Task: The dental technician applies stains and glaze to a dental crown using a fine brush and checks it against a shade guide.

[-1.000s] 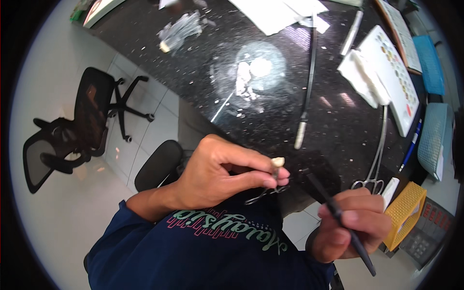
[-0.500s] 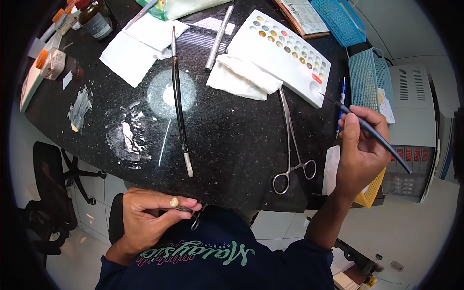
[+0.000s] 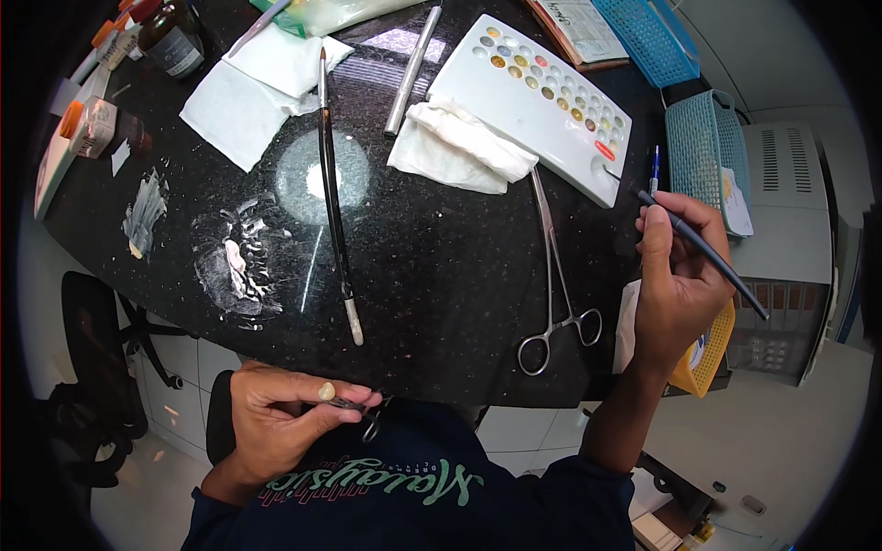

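Observation:
My left hand (image 3: 276, 413) is closed around metal locking forceps (image 3: 369, 430), with one finger loop showing below my fingertips. A small cream tooth crown (image 3: 326, 391) sits at their tip beside my index finger. At the right, my right hand (image 3: 680, 266) pinches a slim dark-handled brush (image 3: 715, 250) like a pen. Its fine tip reaches a round well at the near right corner of the white palette (image 3: 501, 101), whose other small wells hold yellow, brown, red and clear colours. I cannot tell whether the tip touches the well.
Scissor-handled clamps (image 3: 548, 234), a long brush (image 3: 334, 202), a metal rod (image 3: 413, 73), folded tissues (image 3: 459, 147) and white paste smears (image 3: 237, 262) lie on the black table (image 3: 441, 303). Jars (image 3: 95, 127) stand far left. Blue baskets (image 3: 706, 138), a yellow basket (image 3: 712, 354) and a grey machine (image 3: 781, 184) are right.
My right hand and its brush have shifted slightly left, with the brush tip now at the palette's corner well. My left hand keeps its hold; the crown has turned or tilted slightly.

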Demonstrator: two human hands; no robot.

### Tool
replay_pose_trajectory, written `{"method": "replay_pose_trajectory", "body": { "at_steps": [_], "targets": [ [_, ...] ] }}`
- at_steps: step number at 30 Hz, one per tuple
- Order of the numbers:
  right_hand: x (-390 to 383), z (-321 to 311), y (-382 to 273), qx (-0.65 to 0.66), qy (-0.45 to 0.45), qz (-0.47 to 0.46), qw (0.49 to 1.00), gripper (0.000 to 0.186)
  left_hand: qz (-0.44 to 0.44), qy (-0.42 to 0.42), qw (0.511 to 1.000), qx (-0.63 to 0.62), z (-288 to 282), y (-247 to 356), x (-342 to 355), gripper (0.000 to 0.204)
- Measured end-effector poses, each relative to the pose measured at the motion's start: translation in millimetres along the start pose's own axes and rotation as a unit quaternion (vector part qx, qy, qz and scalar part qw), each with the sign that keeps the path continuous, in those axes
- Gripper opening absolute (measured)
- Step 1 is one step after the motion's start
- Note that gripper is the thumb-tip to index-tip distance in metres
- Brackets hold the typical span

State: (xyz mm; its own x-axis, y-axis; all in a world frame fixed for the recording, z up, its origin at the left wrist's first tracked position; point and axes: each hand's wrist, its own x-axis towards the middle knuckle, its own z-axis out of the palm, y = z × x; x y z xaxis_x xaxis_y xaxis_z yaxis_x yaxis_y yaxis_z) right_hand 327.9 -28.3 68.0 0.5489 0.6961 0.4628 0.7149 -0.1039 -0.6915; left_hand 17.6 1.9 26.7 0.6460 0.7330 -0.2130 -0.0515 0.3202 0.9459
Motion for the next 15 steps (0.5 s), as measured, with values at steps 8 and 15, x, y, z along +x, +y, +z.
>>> {"method": "replay_pose_trajectory", "body": {
  "at_steps": [8, 15],
  "targets": [
    [-3.0, 6.7, 1.3, 0.045, -0.006, 0.02, 0.999, 0.011, -0.018, 0.029, 0.999, -0.009, 1.7, 0.1, -6.7, 0.016],
    [-21.1, -32.2, -17.0, 0.203, 0.046, -0.034, 0.977, 0.023, 0.068, 0.0, 0.997, -0.041, 4.3, -6.0, 3.7, 0.019]
  ]
}}
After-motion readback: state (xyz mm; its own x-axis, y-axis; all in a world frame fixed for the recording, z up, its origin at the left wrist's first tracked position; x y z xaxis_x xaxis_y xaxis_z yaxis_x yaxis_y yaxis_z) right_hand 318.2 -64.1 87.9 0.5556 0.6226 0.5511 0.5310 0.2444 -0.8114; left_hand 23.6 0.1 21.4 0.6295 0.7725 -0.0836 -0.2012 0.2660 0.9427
